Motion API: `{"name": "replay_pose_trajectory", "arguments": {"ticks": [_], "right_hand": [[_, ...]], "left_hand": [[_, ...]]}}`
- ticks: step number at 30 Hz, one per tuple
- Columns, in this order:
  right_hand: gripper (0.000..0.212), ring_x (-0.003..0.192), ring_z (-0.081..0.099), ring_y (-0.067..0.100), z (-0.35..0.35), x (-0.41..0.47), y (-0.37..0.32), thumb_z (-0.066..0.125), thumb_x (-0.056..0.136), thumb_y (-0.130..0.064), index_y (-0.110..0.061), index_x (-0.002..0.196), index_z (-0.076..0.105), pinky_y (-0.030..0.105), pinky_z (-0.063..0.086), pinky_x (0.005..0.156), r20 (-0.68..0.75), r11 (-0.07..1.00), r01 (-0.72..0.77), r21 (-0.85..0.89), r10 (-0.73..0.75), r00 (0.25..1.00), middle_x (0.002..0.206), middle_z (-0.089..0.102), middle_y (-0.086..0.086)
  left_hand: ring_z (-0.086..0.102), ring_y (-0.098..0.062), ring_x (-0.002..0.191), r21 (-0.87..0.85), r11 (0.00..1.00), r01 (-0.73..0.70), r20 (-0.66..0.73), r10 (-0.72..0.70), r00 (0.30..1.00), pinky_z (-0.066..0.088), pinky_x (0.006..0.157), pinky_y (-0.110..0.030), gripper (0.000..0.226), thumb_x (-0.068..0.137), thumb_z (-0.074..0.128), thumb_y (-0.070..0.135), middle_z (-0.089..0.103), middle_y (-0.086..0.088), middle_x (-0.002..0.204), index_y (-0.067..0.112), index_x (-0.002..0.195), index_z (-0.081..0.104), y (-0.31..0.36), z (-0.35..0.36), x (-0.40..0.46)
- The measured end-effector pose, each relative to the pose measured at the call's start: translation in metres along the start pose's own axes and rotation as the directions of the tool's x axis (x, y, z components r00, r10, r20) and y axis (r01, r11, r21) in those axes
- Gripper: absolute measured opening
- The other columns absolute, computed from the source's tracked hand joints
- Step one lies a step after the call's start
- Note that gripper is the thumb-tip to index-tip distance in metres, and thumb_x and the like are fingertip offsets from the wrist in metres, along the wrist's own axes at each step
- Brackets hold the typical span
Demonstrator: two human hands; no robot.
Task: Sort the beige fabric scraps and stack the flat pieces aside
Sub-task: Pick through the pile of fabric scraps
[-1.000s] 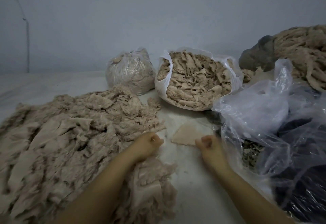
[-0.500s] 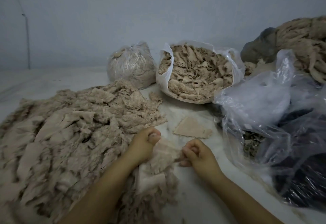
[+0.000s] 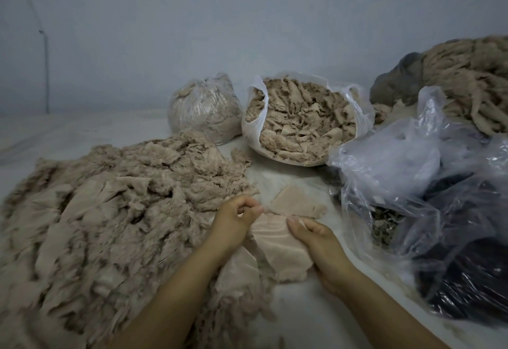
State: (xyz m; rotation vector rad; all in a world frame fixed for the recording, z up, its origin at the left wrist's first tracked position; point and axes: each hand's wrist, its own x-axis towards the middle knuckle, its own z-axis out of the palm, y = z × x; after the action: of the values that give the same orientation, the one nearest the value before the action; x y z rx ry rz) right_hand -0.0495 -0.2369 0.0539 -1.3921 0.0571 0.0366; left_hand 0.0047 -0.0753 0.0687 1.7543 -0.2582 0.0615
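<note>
Scrap (image 3: 277,249) between pinching hands, left (image 3: 236,219), right (image 3: 313,236), seemingly above stack (image 3: 295,201).

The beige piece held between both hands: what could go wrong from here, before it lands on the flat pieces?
1. The held beige piece still touches the loose scrap pile beside the left hand; lifting may drag ragged scraps along.
2. The right hand grips one edge only, so the piece may fold rather than lie flat.
3. The flat stack is small and lies close to the pile; scraps could spill onto it.
</note>
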Motion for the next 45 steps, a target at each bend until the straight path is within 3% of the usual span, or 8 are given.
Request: {"name": "replay_pose_trajectory", "arguments": {"ticks": [9, 14, 17, 23, 28, 30, 35, 45], "right_hand": [[0.018, 0.058, 0.054, 0.011, -0.009, -0.003, -0.005, 0.063, 0.090, -0.014, -0.009, 0.073, 0.065, 0.022, 0.046, 0.055, -0.055, 0.999, -0.027, -0.032, 0.025, 0.998, 0.066, 0.059, 0.003], [0.017, 0.062, 0.060, 0.013, -0.012, -0.004, -0.011, 0.064, 0.087, -0.016, -0.009, 0.073, 0.071, 0.022, 0.050, 0.057, 0.059, 0.998, -0.068, -0.016, 0.068, 0.996, 0.071, 0.065, 0.007], [0.015, 0.066, 0.059, 0.016, -0.002, -0.003, -0.012, 0.063, 0.087, -0.016, -0.005, 0.079, 0.070, 0.024, 0.050, 0.061, 0.088, 0.998, -0.059, -0.014, 0.060, 0.994, 0.075, 0.065, 0.011], [0.017, 0.058, 0.060, 0.015, -0.020, -0.002, -0.014, 0.061, 0.090, -0.015, 0.000, 0.086, 0.066, 0.022, 0.050, 0.053, -0.014, 0.988, -0.147, 0.041, 0.148, 0.989, 0.072, 0.065, 0.011], [0.025, 0.062, 0.064, 0.016, -0.009, 0.001, -0.016, 0.066, 0.074, -0.024, -0.002, 0.086, 0.068, 0.024, 0.052, 0.054, 0.069, 0.979, -0.150, 0.141, 0.141, 0.988, 0.075, 0.069, 0.012], [0.025, 0.066, 0.066, 0.018, -0.004, 0.001, -0.016, 0.065, 0.074, -0.023, -0.001, 0.086, 0.069, 0.024, 0.054, 0.059, 0.124, 0.981, -0.134, 0.140, 0.117, 0.985, 0.080, 0.071, 0.015], [0.035, 0.078, 0.068, 0.026, -0.014, -0.001, -0.018, 0.064, 0.082, -0.021, 0.008, 0.101, 0.067, 0.028, 0.056, 0.068, 0.199, 0.987, -0.126, 0.098, 0.105, 0.974, 0.094, 0.070, 0.024], [0.020, 0.059, 0.060, 0.018, -0.017, -0.010, -0.020, 0.068, 0.077, -0.022, -0.003, 0.082, 0.071, 0.024, 0.050, 0.053, 0.199, 0.989, -0.138, -0.047, 0.145, 0.969, 0.071, 0.065, 0.012]], "left_hand": [[0.054, -0.009, 0.061, 0.131, 0.991, 0.028, -0.186, -0.003, 0.982, 0.042, 0.066, -0.026, 0.026, 0.089, 0.057, 0.001, 0.057, 0.000, 0.063, 0.019, 0.070, 0.057, -0.009, -0.015, 0.006], [0.060, -0.022, 0.078, 0.449, 0.890, -0.080, 0.059, 0.059, 0.996, 0.043, 0.073, -0.037, 0.035, 0.099, 0.046, 0.030, 0.065, -0.013, 0.083, 0.010, 0.073, 0.060, -0.007, -0.007, -0.001], [0.055, -0.006, 0.069, 0.255, 0.963, -0.088, 0.194, 0.038, 0.980, 0.043, 0.068, -0.025, 0.027, 0.094, 0.052, 0.036, 0.061, 0.010, 0.071, 0.030, 0.069, 0.060, 0.008, 0.016, -0.008], [0.024, -0.005, 0.037, -0.188, 0.965, 0.181, -0.059, -0.195, 0.979, 0.020, 0.037, -0.018, 0.029, 0.100, 0.043, 0.020, 0.031, 0.002, 0.052, 0.012, 0.072, 0.046, 0.014, 0.003, 0.000], [0.056, -0.011, 0.071, 0.163, 0.974, 0.158, 0.172, -0.185, 0.968, 0.042, 0.062, -0.019, 0.040, 0.093, 0.048, 0.049, 0.061, 0.003, 0.075, 0.013, 0.096, 0.066, 0.016, 0.017, -0.011], [0.056, -0.011, 0.077, 0.054, 0.991, 0.123, 0.280, -0.133, 0.951, 0.043, 0.067, -0.018, 0.025, 0.090, 0.059, 0.037, 0.061, 0.003, 0.081, 0.013, 0.096, 0.064, 0.016, 0.023, -0.012], [0.058, -0.020, 0.073, -0.233, 0.871, 0.431, 0.449, -0.297, 0.843, 0.047, 0.064, -0.026, 0.036, 0.086, 0.061, 0.036, 0.063, -0.011, 0.082, 0.003, 0.100, 0.063, 0.018, 0.023, -0.012], [0.033, -0.006, 0.039, -0.214, 0.945, 0.249, 0.004, -0.254, 0.967, 0.027, 0.038, -0.017, 0.020, 0.096, 0.050, 0.010, 0.043, 0.003, 0.052, 0.011, 0.081, 0.064, 0.015, 0.017, 0.002]]}}
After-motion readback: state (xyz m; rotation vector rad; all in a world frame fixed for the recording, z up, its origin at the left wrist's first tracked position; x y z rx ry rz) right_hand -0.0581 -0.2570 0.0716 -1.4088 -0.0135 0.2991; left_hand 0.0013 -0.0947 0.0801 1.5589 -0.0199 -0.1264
